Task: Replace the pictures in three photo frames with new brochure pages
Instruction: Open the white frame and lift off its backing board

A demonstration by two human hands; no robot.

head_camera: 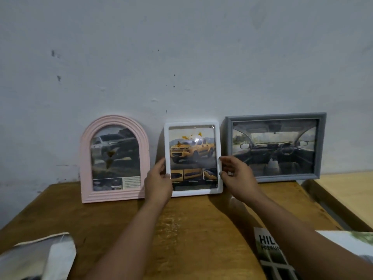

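Two hands are holding a white photo frame upright at the back of a wooden table, between two other frames.

The left hand (159, 179) is gripping the left edge of the white frame (192, 158), thumb curled over the front; the right hand (235, 171) is resting against its right edge with fingers loosely bent, and whether it is truly gripping is unclear. The frame is likely light and stiff, with a glossy, glare-catching front pane that may be fragile and slippery, so holding it by the side rims seems safest. It is showing a brochure page of a yellow pickup truck above small detail shots. A pink arched frame (115, 158) is standing to its left and a grey rectangular frame (275, 146) to its right, both leaning against the wall. Loose brochure pages (268, 251) are lying on the table (191, 229) nearer the viewer.
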